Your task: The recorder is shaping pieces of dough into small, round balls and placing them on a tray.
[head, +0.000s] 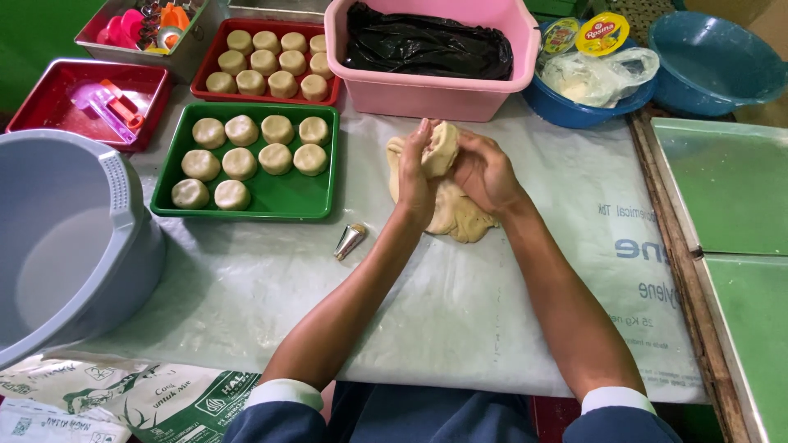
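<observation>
Left hand (416, 168) and right hand (480, 168) both clasped around a dough lump (447, 209), on plastic-covered counter (460, 312), green tray (246, 205) of dough rounds just left, metal cone (350, 240) nearby

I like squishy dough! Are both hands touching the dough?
Touching. The head view shows the left hand and the right hand pressed around the dough, fingers on it, no gap.
</observation>
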